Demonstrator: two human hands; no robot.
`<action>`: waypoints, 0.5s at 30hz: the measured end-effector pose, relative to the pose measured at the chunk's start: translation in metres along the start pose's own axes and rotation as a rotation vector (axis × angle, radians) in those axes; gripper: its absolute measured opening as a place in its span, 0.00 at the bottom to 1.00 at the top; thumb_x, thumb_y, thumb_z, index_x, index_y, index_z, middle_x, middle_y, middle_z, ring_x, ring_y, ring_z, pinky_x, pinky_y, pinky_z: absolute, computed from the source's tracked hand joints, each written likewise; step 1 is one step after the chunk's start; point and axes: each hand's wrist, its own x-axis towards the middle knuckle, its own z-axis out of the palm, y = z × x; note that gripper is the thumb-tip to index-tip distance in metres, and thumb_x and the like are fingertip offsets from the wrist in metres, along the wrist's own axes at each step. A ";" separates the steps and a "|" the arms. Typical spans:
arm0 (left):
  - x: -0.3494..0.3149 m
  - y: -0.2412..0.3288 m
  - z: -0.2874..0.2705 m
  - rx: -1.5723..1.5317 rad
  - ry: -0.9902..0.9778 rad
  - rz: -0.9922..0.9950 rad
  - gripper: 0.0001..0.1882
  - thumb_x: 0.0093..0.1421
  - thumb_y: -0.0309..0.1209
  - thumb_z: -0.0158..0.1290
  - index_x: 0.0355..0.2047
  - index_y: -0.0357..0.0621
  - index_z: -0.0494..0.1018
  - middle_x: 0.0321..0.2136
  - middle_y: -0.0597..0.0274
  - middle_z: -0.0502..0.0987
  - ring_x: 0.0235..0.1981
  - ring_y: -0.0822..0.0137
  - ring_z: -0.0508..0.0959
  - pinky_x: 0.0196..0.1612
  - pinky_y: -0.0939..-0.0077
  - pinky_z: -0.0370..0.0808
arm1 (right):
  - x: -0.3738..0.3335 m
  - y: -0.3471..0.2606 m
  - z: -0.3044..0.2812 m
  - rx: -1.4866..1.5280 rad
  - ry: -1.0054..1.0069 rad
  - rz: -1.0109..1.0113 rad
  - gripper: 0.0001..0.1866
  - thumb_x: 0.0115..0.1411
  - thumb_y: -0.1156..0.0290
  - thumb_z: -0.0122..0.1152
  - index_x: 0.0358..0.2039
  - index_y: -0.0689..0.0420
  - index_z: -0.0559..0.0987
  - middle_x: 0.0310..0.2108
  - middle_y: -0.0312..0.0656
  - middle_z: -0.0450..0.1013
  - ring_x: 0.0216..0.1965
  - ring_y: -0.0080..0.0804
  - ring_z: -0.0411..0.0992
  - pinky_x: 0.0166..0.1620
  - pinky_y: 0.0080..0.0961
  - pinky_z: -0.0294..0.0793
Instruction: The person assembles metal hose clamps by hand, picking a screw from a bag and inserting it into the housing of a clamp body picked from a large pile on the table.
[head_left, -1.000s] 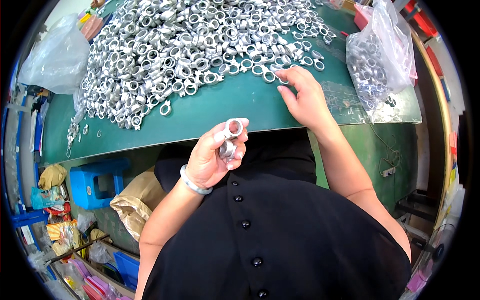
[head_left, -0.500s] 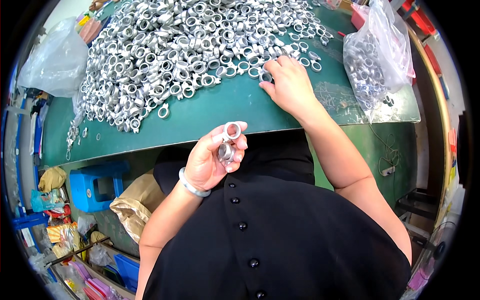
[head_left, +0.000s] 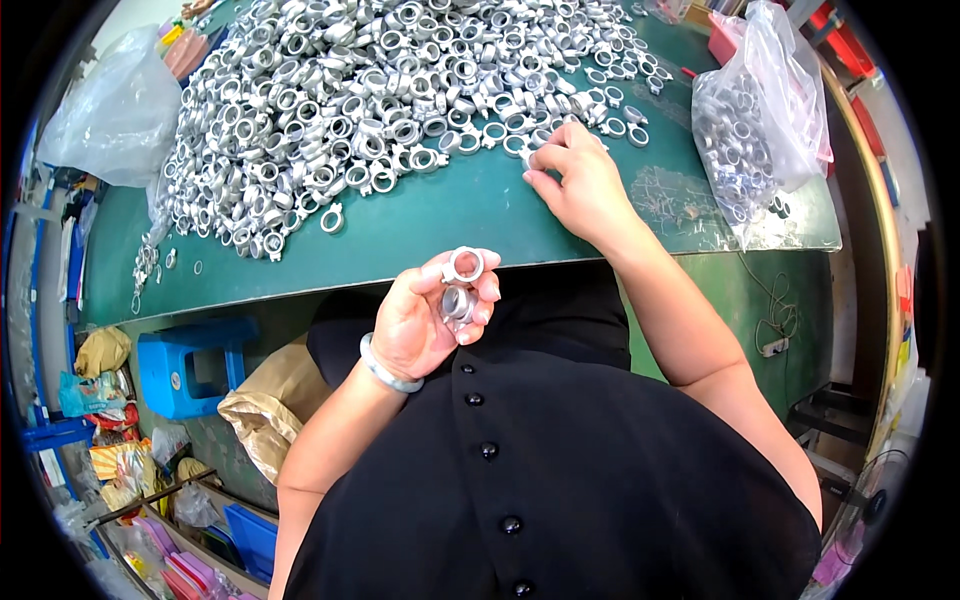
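Observation:
My left hand (head_left: pixel 405 330) is closed, palm up, just off the table's near edge, with a bracelet at the wrist. Its thumb and fingers pinch a silver-grey metal ring (head_left: pixel 463 283) with a small lug. Lower in the same palm lies at least one more metal ring (head_left: pixel 458 303). At the pile's near right edge, my right hand (head_left: pixel 588 195) has thumb and fingers curled around a metal ring (head_left: pixel 529 158), partly hidden by the fingertips. Beyond both hands spreads a large heap of similar rings (head_left: pixel 330 110).
The heap lies on a green table (head_left: pixel 420 220). A clear bag of rings (head_left: pixel 735 140) stands at the right, near a pink bin (head_left: pixel 720 42). A clear plastic bag (head_left: pixel 110 120) sits at the left. Below are a blue stool (head_left: pixel 170 375) and a brown sack (head_left: pixel 265 405).
My right hand has drawn slightly down toward me, its fingers closing at the pile's edge. The left hand keeps its hold on the rings, and the view has shifted slightly.

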 end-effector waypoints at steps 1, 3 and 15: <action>0.000 0.000 -0.001 -0.003 -0.008 0.000 0.23 0.55 0.41 0.43 0.45 0.34 0.65 0.33 0.53 0.70 0.28 0.67 0.71 0.22 0.81 0.68 | -0.002 -0.001 -0.002 0.195 -0.027 0.057 0.05 0.45 0.76 0.61 0.23 0.57 0.74 0.31 0.38 0.67 0.33 0.32 0.67 0.36 0.25 0.67; 0.000 -0.001 -0.001 0.006 0.005 0.020 0.23 0.55 0.39 0.43 0.46 0.34 0.64 0.35 0.52 0.70 0.28 0.66 0.71 0.23 0.81 0.69 | -0.007 -0.005 -0.004 0.386 -0.052 0.116 0.05 0.46 0.78 0.60 0.25 0.57 0.74 0.33 0.37 0.67 0.33 0.27 0.67 0.36 0.21 0.67; -0.002 -0.002 0.006 0.041 0.091 0.042 0.19 0.58 0.36 0.42 0.47 0.38 0.62 0.37 0.52 0.71 0.31 0.66 0.73 0.25 0.79 0.70 | -0.021 -0.032 -0.003 1.201 0.039 0.084 0.30 0.45 0.87 0.57 0.50 0.59 0.60 0.40 0.42 0.66 0.39 0.24 0.67 0.41 0.20 0.67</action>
